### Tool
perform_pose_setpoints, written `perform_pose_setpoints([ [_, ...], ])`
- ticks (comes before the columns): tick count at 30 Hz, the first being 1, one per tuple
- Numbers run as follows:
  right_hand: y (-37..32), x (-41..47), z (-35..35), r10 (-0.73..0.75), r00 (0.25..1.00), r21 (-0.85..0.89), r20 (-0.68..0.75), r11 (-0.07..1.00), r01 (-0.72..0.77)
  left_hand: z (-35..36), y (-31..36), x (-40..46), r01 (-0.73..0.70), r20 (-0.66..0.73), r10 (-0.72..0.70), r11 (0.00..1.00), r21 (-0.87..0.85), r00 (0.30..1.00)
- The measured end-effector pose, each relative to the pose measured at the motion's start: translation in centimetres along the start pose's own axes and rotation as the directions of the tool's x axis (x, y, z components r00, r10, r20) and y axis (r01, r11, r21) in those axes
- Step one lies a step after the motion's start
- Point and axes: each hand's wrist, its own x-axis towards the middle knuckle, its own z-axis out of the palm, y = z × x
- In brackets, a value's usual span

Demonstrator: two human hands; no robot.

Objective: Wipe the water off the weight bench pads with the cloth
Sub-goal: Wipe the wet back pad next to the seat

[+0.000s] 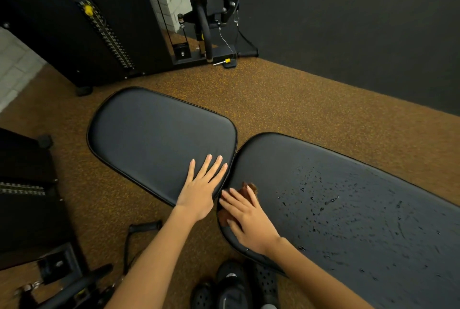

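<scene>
Two black padded bench pads lie end to end. The smaller seat pad [154, 134] on the left looks dry. The long back pad [348, 209] on the right carries many water drops [331, 200] across its middle and right part. My left hand [201, 189] rests flat, fingers spread, on the seat pad's near right corner. My right hand [245, 219] presses a small brown cloth [250, 188] flat against the back pad's left end, close to the gap between the pads. Most of the cloth is hidden under the hand.
A cable machine with a weight stack [104, 32] stands behind the bench, a yellow pin [225, 61] on the floor by its base. Another machine [27, 184] is at the left. Black shoes [231, 286] stand below the bench on orange-speckled flooring [286, 99].
</scene>
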Motion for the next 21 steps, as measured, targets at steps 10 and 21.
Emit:
perform_pose_setpoints([
  [10,5.2,-4.8,-2.5,-0.121,0.992,-0.14,0.042,0.982,0.126,0.9,-0.4,-1.8,0.044,-0.078,-0.041,0.998,0.04,0.996],
  [21,-1.3,-2.5,2.0,-0.024,0.997,-0.047,0.067,0.998,0.027,1.3,-0.2,-1.9,0.037,-0.004,-0.037,0.997,0.068,0.999],
])
